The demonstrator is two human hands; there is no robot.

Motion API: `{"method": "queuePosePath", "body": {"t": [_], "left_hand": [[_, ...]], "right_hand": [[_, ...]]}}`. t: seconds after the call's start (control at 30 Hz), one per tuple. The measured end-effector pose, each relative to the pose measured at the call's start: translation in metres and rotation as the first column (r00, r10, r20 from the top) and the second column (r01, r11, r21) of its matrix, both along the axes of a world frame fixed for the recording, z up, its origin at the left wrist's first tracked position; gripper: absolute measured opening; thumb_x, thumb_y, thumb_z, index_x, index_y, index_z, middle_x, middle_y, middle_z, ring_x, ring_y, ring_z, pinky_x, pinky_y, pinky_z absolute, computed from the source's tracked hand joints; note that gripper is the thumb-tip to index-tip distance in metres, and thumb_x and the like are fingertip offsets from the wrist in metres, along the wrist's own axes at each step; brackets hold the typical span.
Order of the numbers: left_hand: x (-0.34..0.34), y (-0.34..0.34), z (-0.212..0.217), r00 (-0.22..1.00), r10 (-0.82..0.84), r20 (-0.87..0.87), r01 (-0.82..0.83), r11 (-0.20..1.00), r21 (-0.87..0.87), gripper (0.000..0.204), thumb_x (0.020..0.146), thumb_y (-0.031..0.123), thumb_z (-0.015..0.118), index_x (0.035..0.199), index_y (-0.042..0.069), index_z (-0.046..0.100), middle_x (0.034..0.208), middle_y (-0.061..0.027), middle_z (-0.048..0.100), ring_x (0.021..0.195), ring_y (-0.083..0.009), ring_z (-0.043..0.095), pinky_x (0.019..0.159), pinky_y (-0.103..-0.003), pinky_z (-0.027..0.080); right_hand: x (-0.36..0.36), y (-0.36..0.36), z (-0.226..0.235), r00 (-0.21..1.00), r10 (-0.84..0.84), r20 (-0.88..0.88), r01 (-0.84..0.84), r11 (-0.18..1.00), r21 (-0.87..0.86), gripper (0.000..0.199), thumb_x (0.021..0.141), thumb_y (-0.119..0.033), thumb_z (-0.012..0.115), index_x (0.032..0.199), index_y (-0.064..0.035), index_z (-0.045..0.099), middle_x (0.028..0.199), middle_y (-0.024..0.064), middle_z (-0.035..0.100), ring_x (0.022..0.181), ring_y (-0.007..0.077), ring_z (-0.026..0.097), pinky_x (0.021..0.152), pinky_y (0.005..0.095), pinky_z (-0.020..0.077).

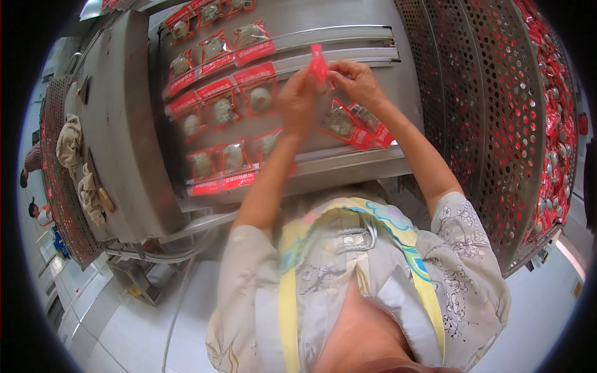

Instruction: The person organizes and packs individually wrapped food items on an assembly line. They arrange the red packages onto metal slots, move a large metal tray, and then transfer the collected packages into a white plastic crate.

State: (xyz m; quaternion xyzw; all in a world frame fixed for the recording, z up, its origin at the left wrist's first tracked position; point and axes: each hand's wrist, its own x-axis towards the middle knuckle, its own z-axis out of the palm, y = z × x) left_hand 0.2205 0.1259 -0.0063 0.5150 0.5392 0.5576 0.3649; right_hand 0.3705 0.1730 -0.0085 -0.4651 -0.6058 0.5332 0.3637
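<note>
Both my hands are raised over a steel machine bed [367, 12], close together around a red clear-fronted plastic packet [318, 64]. My left hand [297, 99], smeared by motion, closes on the packet's left side. At its right side, my right hand [359, 82] pinches it with thumb and fingers. What lies inside this packet is hard to make out. Beneath my hands, similar red packets with pale lumpy contents lie in rows, one being this packet [259, 97] left of my left hand. Two overlapping packets [342, 123] lie below my right hand.
Metal bars [348, 59] cross the bed. A thick steel lid or housing [124, 118] stands at the left, with crumpled cloths [69, 140] beyond it. On the right, a tall perforated metal wall [463, 81] borders a bin piled with red packets [550, 149].
</note>
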Motion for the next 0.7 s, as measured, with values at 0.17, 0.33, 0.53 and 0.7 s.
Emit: {"method": "queuePosePath", "body": {"t": [0.17,0.33,0.53,0.7], "left_hand": [[-0.013,-0.004,0.001,0.995,0.09,0.03,-0.087,0.991,-0.104,0.022,0.089,0.019,0.058,0.091,-0.001,0.066,0.07,0.0037,0.057,0.061,-0.0027,0.046,0.055,-0.019,0.038],[-0.028,-0.015,-0.023,0.987,0.156,0.032,-0.135,0.926,-0.353,0.022,0.088,0.019,0.059,0.078,0.0,0.063,0.064,0.0049,0.054,0.055,-0.0024,0.044,0.052,-0.019,0.037],[-0.032,-0.02,-0.037,0.933,0.208,0.293,-0.006,0.824,-0.566,0.015,0.086,0.018,0.058,0.082,0.006,0.064,0.071,-0.0009,0.061,0.056,-0.0076,0.053,0.049,-0.021,0.043],[-0.025,0.001,-0.037,0.768,0.391,0.507,0.1,0.709,-0.698,0.013,0.088,0.019,0.054,0.087,0.008,0.06,0.073,-0.0019,0.06,0.057,-0.0113,0.056,0.044,-0.021,0.043]], "right_hand": [[-0.017,-0.005,-0.007,0.997,-0.071,-0.029,0.07,0.996,-0.06,0.019,0.083,-0.019,0.063,0.089,-0.001,0.067,0.071,0.0021,0.063,0.065,0.0072,0.056,0.058,0.0222,0.0445],[-0.014,-0.001,-0.024,0.978,-0.016,0.208,0.081,0.949,-0.306,0.027,0.079,-0.028,0.064,0.08,-0.0008,0.067,0.062,0.0055,0.062,0.056,0.012,0.056,0.054,0.0271,0.045],[-0.011,0.001,-0.037,0.88,0.118,0.46,0.089,0.911,-0.403,0.029,0.08,-0.03,0.061,0.073,-0.0023,0.065,0.057,0.0052,0.059,0.051,0.0122,0.053,0.051,0.0288,0.0423],[-0.018,0.003,-0.051,0.913,-0.094,0.397,0.208,0.945,-0.254,0.029,0.084,-0.026,0.059,0.069,-0.0016,0.062,0.056,0.002,0.057,0.047,0.0075,0.049,0.045,0.026,0.0386]]}}
